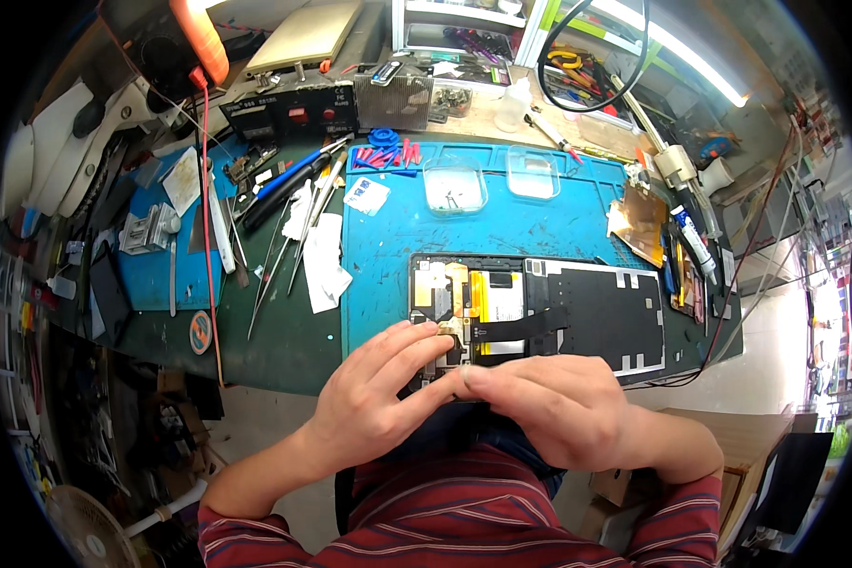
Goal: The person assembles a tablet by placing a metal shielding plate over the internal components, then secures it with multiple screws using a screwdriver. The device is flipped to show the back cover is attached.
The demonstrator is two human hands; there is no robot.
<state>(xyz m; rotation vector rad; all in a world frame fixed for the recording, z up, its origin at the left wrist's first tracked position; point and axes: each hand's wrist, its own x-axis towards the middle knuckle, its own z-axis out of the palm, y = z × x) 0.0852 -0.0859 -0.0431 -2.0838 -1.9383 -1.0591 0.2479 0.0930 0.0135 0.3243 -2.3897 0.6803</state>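
A flat, opened electronic device point(502, 284) lies at the mat's near edge, with circuitry, yellow strips and a light battery-like block exposed in its left part. A black panel point(601, 317) with pale patches along its edges forms the right part, and a black flex cable point(521, 327) runs across between them. My left hand point(374, 383) has its fingers curled over the device's near left corner. Its thumb meets the fingertips of my right hand point(563, 402), which are pinched together at the near edge. Whatever lies between those fingertips is hidden.
Two clear plastic dishes point(454, 186) stand on the blue mat point(379, 241), one holding small parts. Tweezers and pens point(298, 185) lie to the left beside white paper point(324, 265). A copper-coloured sheet point(637, 223) and a tube point(694, 241) sit right. A red cable point(210, 237) hangs left.
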